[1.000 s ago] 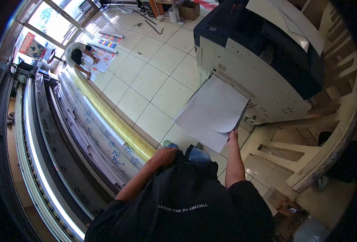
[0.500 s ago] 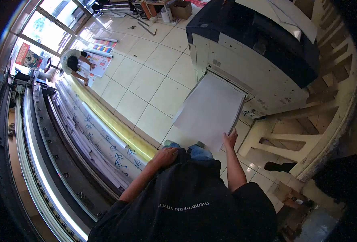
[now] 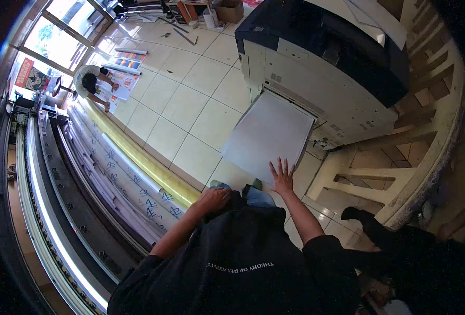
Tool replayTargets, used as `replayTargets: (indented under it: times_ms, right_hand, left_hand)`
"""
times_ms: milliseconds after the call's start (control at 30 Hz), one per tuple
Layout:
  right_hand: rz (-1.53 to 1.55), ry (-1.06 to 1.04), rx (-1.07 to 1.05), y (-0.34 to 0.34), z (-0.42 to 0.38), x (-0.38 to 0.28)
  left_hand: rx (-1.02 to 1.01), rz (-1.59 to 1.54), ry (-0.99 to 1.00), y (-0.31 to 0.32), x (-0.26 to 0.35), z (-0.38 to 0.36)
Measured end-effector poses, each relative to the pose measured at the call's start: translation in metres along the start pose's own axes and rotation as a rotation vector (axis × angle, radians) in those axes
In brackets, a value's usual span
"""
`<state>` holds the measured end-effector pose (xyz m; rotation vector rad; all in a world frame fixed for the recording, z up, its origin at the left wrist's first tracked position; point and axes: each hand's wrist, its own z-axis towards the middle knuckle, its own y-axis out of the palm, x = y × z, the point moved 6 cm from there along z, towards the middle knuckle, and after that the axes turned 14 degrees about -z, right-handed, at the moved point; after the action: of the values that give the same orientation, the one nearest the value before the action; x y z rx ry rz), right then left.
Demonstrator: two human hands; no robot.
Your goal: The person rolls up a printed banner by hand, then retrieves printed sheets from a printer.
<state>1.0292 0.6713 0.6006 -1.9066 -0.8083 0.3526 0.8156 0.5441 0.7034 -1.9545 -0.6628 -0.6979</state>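
Observation:
With fingers spread, my right hand (image 3: 283,178) is at the near edge of a stack of large white paper (image 3: 272,134). The paper lies in a pulled-out tray at the base of a big printer (image 3: 316,68) with a dark top and pale body. Fingertips overlap the sheets' front edge. My left hand (image 3: 214,199) rests on my bent knee over dark cloth, fingers draped and lying flat, with nothing visible in it. Blue fabric shows between my arms, below the tray.
Long rolls, including a yellow roll (image 3: 143,149) and printed white wrapping (image 3: 114,163), lie along the left beside a wide-format machine (image 3: 49,210). Another person (image 3: 90,81) bends over colourful prints at the back left. A dark-clothed leg (image 3: 379,231) is at right, near a cream slatted railing (image 3: 374,194).
My right hand has moved left from the paper's right corner to its near edge, and its fingers have spread. The dark-clothed leg at right reaches further into view. My left hand stays put.

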Motion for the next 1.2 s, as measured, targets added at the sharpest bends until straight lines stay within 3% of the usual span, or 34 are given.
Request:
replayTargets:
  times_ms: [133,200,300,333,400,467,533,667,733,767,833,933,967,1000,1067,1100,1133,1200]
  right_hand:
    - [-0.066,0.011,-0.062,0.015,0.017,-0.002]
    - [-0.224,0.124,0.193,0.044,0.032,-0.004]
    - [-0.269,0.211,0.314,0.047,0.040,0.000]
    - [-0.250,0.204,0.304,0.045,0.039,-0.003]
    - [0.101,0.098,0.086,0.013,0.031,0.005]
    - [0.118,0.087,0.166,0.009,0.029,0.008]
    - [0.254,0.053,0.396,-0.008,0.019,0.012]
    - [0.433,0.133,0.391,-0.015,0.019,0.040]
    - [0.621,0.216,0.567,-0.030,0.015,0.063]
    - [0.606,0.217,0.572,-0.041,0.017,0.073]
    - [0.655,0.403,0.258,-0.048,0.026,0.097]
    - [0.615,0.482,0.341,-0.058,0.035,0.132]
    - [0.464,0.485,0.504,-0.043,0.045,0.147]
    - [0.450,0.471,0.507,-0.041,0.049,0.157]
    - [0.944,0.448,0.380,-0.033,0.060,0.168]
    - [0.986,0.484,0.247,-0.030,0.060,0.172]
    - [0.977,0.469,0.249,-0.033,0.060,0.171]
    - [1.577,0.388,0.341,-0.018,0.066,0.171]
  left_hand:
    - [0.056,-0.005,-0.006,-0.010,0.007,-0.005]
    - [-0.084,-0.013,-0.073,-0.003,0.001,-0.009]
    - [-0.104,-0.042,-0.151,0.002,-0.010,-0.021]
    - [-0.118,-0.038,-0.169,0.003,-0.010,-0.027]
    - [-0.121,-0.052,-0.224,0.003,-0.012,-0.029]
    - [-0.103,-0.050,-0.197,0.000,-0.015,-0.030]
    - [-0.081,-0.060,-0.175,0.003,-0.017,-0.030]
    - [0.034,-0.052,-0.097,-0.006,-0.013,-0.021]
    - [0.106,-0.037,-0.010,-0.009,-0.008,-0.013]
    - [0.040,-0.021,-0.025,-0.007,-0.008,-0.006]
    - [-0.016,-0.013,-0.031,-0.006,-0.006,0.004]
    - [-0.004,-0.038,0.009,-0.009,-0.003,0.014]
    - [-0.003,-0.021,0.013,-0.012,0.000,0.017]
    - [-0.001,-0.006,0.014,-0.013,0.003,0.018]
    - [0.026,-0.030,-0.005,-0.017,0.006,0.016]
    - [0.036,-0.043,-0.020,-0.018,0.006,0.014]
    - [0.051,-0.050,-0.025,-0.016,0.000,0.013]
    - [0.098,-0.083,-0.012,-0.008,-0.013,0.016]
